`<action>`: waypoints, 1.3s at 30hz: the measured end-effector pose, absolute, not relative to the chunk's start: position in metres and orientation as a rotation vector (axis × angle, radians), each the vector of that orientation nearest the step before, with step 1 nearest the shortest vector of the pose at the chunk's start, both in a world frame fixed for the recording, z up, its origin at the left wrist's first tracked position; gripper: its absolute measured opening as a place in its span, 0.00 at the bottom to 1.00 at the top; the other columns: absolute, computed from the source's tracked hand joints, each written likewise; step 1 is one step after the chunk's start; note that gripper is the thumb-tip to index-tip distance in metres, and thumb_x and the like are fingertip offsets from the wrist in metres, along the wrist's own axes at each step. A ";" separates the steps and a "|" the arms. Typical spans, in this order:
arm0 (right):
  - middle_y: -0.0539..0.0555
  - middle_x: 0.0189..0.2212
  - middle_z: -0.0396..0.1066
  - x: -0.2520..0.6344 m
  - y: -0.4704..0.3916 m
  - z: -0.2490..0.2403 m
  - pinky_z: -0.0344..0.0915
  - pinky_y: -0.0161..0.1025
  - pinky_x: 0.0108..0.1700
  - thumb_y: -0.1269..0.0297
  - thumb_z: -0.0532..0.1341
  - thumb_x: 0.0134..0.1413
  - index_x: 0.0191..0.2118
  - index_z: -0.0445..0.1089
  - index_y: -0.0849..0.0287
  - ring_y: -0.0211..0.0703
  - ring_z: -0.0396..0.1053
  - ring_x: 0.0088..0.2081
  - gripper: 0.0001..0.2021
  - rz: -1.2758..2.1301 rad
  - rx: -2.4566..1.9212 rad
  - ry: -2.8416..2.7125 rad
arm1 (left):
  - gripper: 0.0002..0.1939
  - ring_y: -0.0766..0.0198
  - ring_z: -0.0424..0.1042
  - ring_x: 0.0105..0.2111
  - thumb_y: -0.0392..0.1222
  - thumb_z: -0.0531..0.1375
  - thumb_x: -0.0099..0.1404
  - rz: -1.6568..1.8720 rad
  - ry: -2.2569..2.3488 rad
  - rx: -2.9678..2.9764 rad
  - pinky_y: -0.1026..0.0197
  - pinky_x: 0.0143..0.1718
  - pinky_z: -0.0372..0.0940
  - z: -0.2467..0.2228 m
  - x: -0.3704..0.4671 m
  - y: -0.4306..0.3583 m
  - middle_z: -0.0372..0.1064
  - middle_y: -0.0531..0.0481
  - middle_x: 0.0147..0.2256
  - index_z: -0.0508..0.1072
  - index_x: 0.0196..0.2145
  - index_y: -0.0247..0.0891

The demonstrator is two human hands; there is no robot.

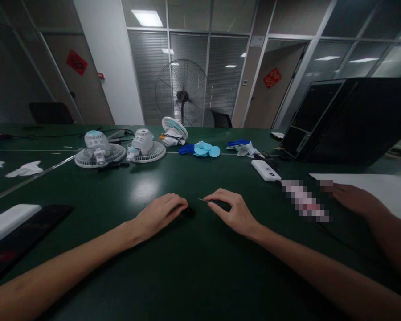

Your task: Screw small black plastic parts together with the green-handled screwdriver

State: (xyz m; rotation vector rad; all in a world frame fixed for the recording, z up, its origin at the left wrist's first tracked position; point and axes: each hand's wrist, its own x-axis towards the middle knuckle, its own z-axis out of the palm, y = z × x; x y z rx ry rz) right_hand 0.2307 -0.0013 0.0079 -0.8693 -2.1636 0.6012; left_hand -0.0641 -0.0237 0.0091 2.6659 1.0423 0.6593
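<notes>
The person's right hand (232,211) pinches a thin silvery piece (202,200) between thumb and forefinger, its free end pointing toward the left hand; the fine grip appears chosen because the piece is slender. The left hand (163,215) has its fingers drawn together beside a small dark object (189,212), low over the green tabletop (187,276). Whether it grips that object cannot be told; the object's kind is likewise unclear. The hands are near each other but apart, probably so that both small items lie within easy view and reach.

Farther back, two white fan heads (100,149) (144,145) lie grille-down, motor housings up, presumably because the broad grille makes a steady base. A third fan head (174,130) is tilted. Light blue fan blades (206,149) lie partly against a blue glove (186,149), well away from the hands, which leaves working room in front. At right, a white power bank (266,170) lies with a cable near it, and a co-worker's hand (357,199) is beside a white sheet (384,191).
</notes>
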 end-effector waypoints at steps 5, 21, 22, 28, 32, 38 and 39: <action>0.54 0.46 0.78 0.232 -0.002 0.007 0.72 0.45 0.48 0.64 0.63 0.70 0.52 0.79 0.52 0.48 0.76 0.46 0.10 0.603 -0.872 -2.161 | 0.09 0.58 0.73 0.57 0.37 0.54 0.79 0.570 0.769 2.804 0.52 0.58 0.69 0.005 -0.059 -0.019 0.75 0.45 0.55 0.71 0.52 0.42; 0.54 0.47 0.77 0.234 -0.002 0.007 0.72 0.45 0.49 0.64 0.62 0.71 0.53 0.77 0.54 0.47 0.75 0.47 0.10 0.673 -0.888 -2.181 | 0.22 0.47 0.80 0.45 0.58 0.51 0.74 0.851 1.923 2.304 0.54 0.47 0.70 -0.017 -0.225 0.087 0.80 0.40 0.48 0.73 0.52 0.40; 0.54 0.47 0.77 0.234 -0.002 0.008 0.72 0.45 0.49 0.64 0.62 0.71 0.53 0.77 0.54 0.47 0.75 0.47 0.10 0.672 -0.887 -2.183 | 0.22 0.47 0.79 0.45 0.58 0.51 0.74 0.890 1.944 2.304 0.54 0.47 0.69 -0.018 -0.226 0.087 0.80 0.40 0.48 0.73 0.52 0.41; 0.54 0.46 0.77 0.231 -0.004 0.009 0.72 0.46 0.49 0.65 0.63 0.70 0.52 0.78 0.54 0.47 0.75 0.46 0.10 0.657 -0.874 -2.186 | 0.22 0.49 0.80 0.43 0.57 0.52 0.73 1.136 1.977 2.201 0.56 0.47 0.70 -0.019 -0.227 0.085 0.82 0.43 0.43 0.74 0.52 0.41; 0.54 0.46 0.77 0.232 -0.003 0.008 0.72 0.46 0.49 0.65 0.63 0.70 0.52 0.78 0.53 0.47 0.75 0.46 0.10 0.647 -0.887 -2.193 | 0.22 0.49 0.80 0.44 0.59 0.55 0.71 1.247 1.933 2.150 0.56 0.49 0.70 -0.019 -0.233 0.088 0.82 0.44 0.43 0.78 0.49 0.41; 0.55 0.47 0.77 0.234 -0.001 0.006 0.72 0.46 0.50 0.64 0.62 0.71 0.54 0.77 0.53 0.47 0.75 0.47 0.10 0.677 -0.870 -2.213 | 0.22 0.48 0.81 0.46 0.56 0.58 0.68 1.313 1.900 2.091 0.52 0.52 0.70 -0.020 -0.235 0.088 0.82 0.42 0.46 0.79 0.50 0.39; 0.55 0.48 0.77 0.234 -0.001 0.006 0.72 0.46 0.50 0.64 0.62 0.71 0.54 0.77 0.53 0.47 0.75 0.47 0.10 0.680 -0.870 -2.215 | 0.22 0.48 0.81 0.46 0.56 0.59 0.68 1.307 1.901 2.082 0.52 0.52 0.70 -0.019 -0.234 0.088 0.82 0.42 0.45 0.79 0.51 0.39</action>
